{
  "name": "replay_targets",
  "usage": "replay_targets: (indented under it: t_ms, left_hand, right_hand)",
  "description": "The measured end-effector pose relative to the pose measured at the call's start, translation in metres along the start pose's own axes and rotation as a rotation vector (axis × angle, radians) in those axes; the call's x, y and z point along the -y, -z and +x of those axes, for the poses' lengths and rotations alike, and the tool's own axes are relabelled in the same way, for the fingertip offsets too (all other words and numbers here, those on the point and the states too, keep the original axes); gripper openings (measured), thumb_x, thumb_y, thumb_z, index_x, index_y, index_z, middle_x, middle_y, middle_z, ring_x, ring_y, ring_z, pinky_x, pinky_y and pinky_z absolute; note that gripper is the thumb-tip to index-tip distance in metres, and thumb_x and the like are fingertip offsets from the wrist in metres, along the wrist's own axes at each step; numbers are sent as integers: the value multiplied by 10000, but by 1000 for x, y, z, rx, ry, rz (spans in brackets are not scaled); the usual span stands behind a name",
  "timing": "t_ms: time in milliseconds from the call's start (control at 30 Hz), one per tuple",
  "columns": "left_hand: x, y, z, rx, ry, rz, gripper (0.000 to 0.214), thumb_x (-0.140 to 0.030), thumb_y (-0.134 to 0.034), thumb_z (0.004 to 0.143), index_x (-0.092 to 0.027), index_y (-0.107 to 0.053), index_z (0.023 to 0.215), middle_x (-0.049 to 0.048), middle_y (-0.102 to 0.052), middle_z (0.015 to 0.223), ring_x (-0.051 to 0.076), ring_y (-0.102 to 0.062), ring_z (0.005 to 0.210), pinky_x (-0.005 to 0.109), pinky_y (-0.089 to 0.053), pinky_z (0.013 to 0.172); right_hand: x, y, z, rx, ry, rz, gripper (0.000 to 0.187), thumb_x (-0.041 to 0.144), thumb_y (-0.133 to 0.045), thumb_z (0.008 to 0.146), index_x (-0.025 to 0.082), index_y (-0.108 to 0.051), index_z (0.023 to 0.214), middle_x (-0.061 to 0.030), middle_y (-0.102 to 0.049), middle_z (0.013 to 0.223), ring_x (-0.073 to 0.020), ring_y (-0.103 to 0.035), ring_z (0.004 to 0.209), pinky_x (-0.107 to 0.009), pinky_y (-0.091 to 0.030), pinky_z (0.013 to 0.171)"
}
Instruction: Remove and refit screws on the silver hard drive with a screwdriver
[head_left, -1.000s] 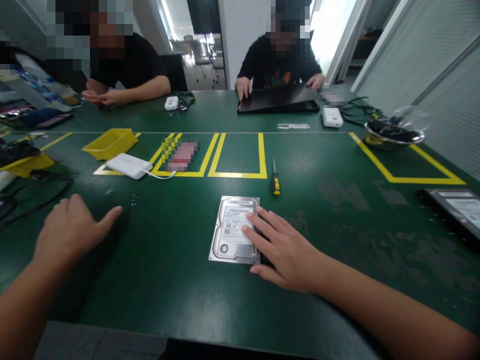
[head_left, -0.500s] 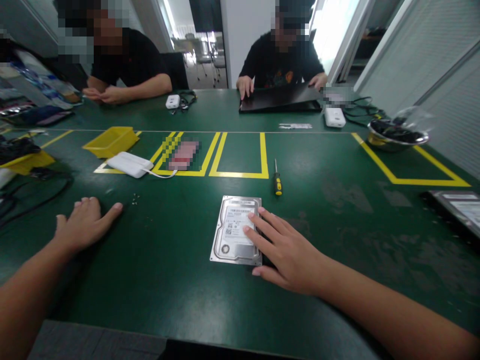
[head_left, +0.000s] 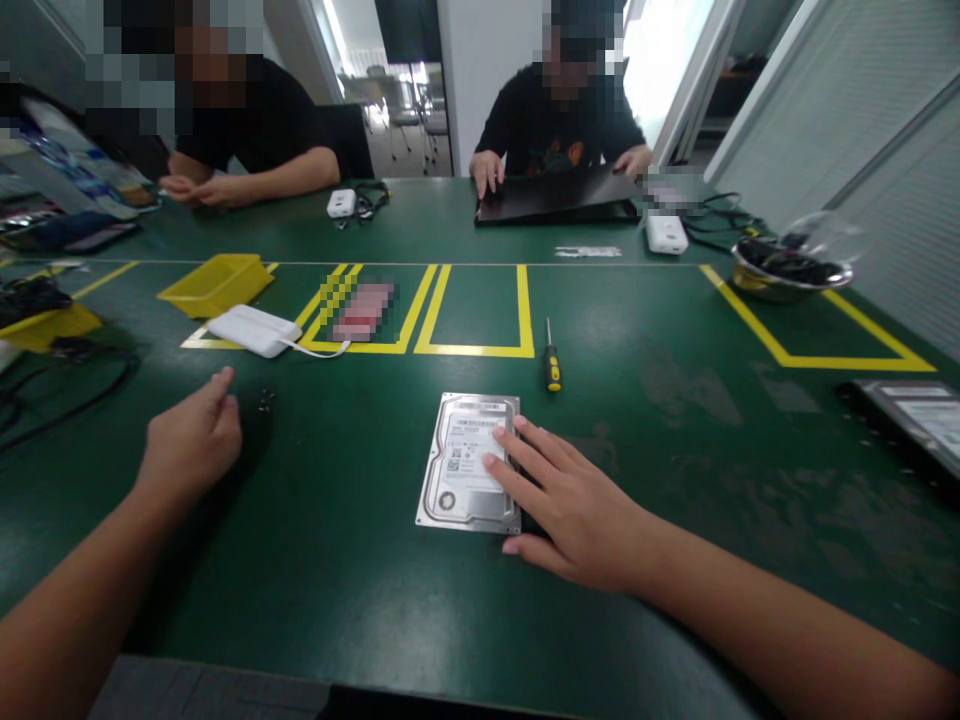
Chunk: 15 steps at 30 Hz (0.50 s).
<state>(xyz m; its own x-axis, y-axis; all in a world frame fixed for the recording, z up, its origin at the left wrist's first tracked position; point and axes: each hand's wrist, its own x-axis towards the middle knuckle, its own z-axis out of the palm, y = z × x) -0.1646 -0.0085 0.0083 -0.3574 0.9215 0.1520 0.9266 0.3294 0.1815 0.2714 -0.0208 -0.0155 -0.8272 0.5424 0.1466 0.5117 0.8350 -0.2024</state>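
Nearest us, our right hand [head_left: 581, 500] lies with fingers spread over the right side of the flat, silver metal hard drive [head_left: 465, 462], touching its white paper label [head_left: 471, 440], thumb by the lower right corner; the hand rests there rather than clamping. The drive sits label up on the glossy dark green tabletop [head_left: 337, 590], in the middle before us. We judge it dense for its size, stiff, smooth enough to slide and fragile if knocked, so we would take hold by its 2 long side edges. On the label we make out barcode strips, a square code and rows of print, but any brand or wording is too small for us to read. To the left, well apart from the drive, our left hand [head_left: 193, 435] has its thumb near its curled fingers; we cannot tell whether they meet or pinch anything. Just beside that hand lie tiny metal pieces [head_left: 266, 401] that look like screws, and beyond the drive a slim screwdriver with a yellow-and-black handle [head_left: 553, 370]. Farther off are a white, rounded plastic case [head_left: 255, 330] and an open yellow plastic tray [head_left: 219, 285]; across the table a co-worker in a black printed top [head_left: 551, 135] holds a flat, glossy black panel [head_left: 559, 197]
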Motion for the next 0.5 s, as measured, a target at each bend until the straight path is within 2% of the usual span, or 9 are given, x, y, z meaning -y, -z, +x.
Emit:
replay_targets:
  t_ms: [67,133,200,300,433,500]
  left_hand:
    - [-12,2,-4,-86,69,-51,500,-383,-387,971,-171,-536,1399,86,-668,1290,333,-643,1127,530,-482,999]
    - [-31,2,-11,-151,31,-231,464,-396,-448,961,-194,-599,1351,55,-696,1254,275,-663,1110,445,-498,1004]
    - [-55,0,-19,-104,-32,-394,419,-394,-511,944,-200,-643,1291,39,-735,1173,246,-675,1101,396,-510,987]
    - [-95,-4,-37,-20,-211,-515,321,-401,-565,926,-208,-705,1141,29,-760,1088,238,-693,1054,374,-524,949]
    - [-145,-7,-60,102,-392,-761,234,-348,-586,920,-184,-637,1080,63,-773,980,214,-733,927,314,-567,799]
    - [-164,-8,-67,108,-459,-819,179,-312,-584,924,-189,-606,1052,63,-771,974,202,-738,892,284,-565,727]
  right_hand:
    - [0,0,0,-4,1,-1,764,596,-505,933,134,-375,1528,-188,-268,1618,-395,-179,1504,-596,-299,1170]
    - [0,1,0,-11,1,-1,760,591,-512,932,132,-382,1523,-187,-277,1614,-393,-181,1503,-595,-301,1170]
    - [0,1,0,-14,1,2,759,586,-519,930,132,-383,1522,-189,-284,1611,-392,-185,1502,-599,-305,1165]
    - [0,1,0,-20,1,8,759,580,-527,928,132,-382,1523,-194,-288,1608,-389,-185,1503,-604,-315,1157]
    - [1,0,1,-28,5,-4,761,583,-528,926,130,-384,1520,-197,-292,1605,-397,-197,1497,-601,-324,1152]
    - [1,0,1,-26,5,-19,758,579,-530,925,127,-387,1517,-200,-294,1603,-407,-213,1489,-602,-327,1149]
